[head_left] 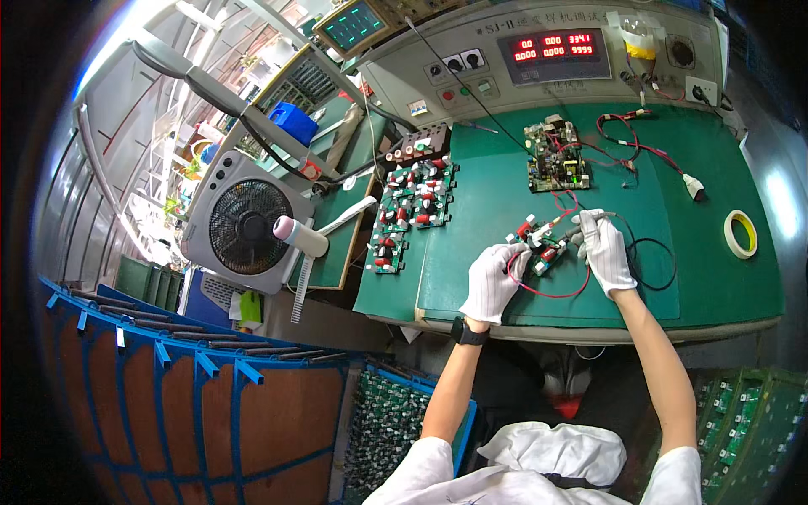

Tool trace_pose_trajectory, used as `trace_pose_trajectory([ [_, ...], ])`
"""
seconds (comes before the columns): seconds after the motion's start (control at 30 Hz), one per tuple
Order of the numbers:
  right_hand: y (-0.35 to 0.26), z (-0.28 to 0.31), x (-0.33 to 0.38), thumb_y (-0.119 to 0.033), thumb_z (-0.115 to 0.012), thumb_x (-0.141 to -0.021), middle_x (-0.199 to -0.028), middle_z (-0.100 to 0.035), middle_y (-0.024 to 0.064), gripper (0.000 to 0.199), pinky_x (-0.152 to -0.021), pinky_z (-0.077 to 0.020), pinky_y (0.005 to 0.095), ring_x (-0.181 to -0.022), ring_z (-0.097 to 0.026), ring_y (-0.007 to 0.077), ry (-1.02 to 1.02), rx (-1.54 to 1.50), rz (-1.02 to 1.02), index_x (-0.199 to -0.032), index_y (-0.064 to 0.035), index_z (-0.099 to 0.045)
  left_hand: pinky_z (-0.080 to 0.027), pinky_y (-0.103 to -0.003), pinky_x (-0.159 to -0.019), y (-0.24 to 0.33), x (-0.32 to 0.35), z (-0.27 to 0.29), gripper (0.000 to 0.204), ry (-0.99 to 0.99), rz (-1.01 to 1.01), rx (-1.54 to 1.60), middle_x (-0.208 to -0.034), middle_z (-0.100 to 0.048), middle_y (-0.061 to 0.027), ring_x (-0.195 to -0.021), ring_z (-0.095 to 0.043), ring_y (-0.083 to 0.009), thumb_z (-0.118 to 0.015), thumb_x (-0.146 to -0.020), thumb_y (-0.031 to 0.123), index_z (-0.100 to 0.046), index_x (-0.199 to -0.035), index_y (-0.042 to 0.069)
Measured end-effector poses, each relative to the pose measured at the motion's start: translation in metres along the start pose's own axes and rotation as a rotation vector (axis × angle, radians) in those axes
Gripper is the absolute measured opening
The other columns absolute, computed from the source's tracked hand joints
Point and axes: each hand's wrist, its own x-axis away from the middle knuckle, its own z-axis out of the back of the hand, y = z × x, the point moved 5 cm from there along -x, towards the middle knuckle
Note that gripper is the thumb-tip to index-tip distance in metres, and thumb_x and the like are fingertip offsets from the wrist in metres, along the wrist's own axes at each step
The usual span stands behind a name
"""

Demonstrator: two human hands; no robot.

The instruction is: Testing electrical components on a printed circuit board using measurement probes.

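My left hand (495, 284), in a white striped glove, is closed on the left end of a small green circuit board (549, 255) with red and white parts. At the board's right end, my right hand (608, 259), also gloved, has its thumb and fingers pinched together; what lies between them is hidden. A red wire (555, 296) loops below the board between the hands. Behind my right hand a black wire (671, 263) curls over the green mat. Further back stands a larger circuit board (557, 156) with wires attached.
Several similar boards (412, 206) stand in rows at left, near a brown block (418, 145). A cable with a white connector (693, 185) and a tape roll (741, 234) lie at right. A test panel (555, 55) lines the back. A fan (250, 217) stands left of the bench.
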Motion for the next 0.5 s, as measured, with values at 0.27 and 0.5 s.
trace_pose_trajectory([
  [0.27,0.0039,0.0004,-0.0009,-0.048,-0.054,-0.114,-0.087,-0.073,0.0037,0.046,-0.052,-0.0453,0.0234,-0.059,-0.059,0.0055,-0.027,0.012,-0.049,-0.117,-0.0048,-0.068,-0.059,-0.04,-0.08,0.0009,-0.0006,0.0,0.016,0.012,-0.018,0.003,-0.097,-0.077,-0.0165,-0.089,-0.075,-0.0347,-0.081,-0.095,0.015,-0.08,-0.106,0.005],
  [0.5,0.01,-0.0009,-0.0046,-0.047,-0.053,-0.114,-0.086,-0.073,0.0042,0.045,-0.051,-0.0445,0.0236,-0.058,-0.059,0.0064,-0.027,-0.002,-0.043,-0.118,-0.0046,-0.069,-0.059,-0.041,-0.079,0.0014,0.0004,0.0009,0.016,0.027,-0.038,0.009,-0.097,-0.077,-0.0168,-0.088,-0.075,-0.0353,-0.081,-0.095,0.018,-0.08,-0.106,0.006],
])
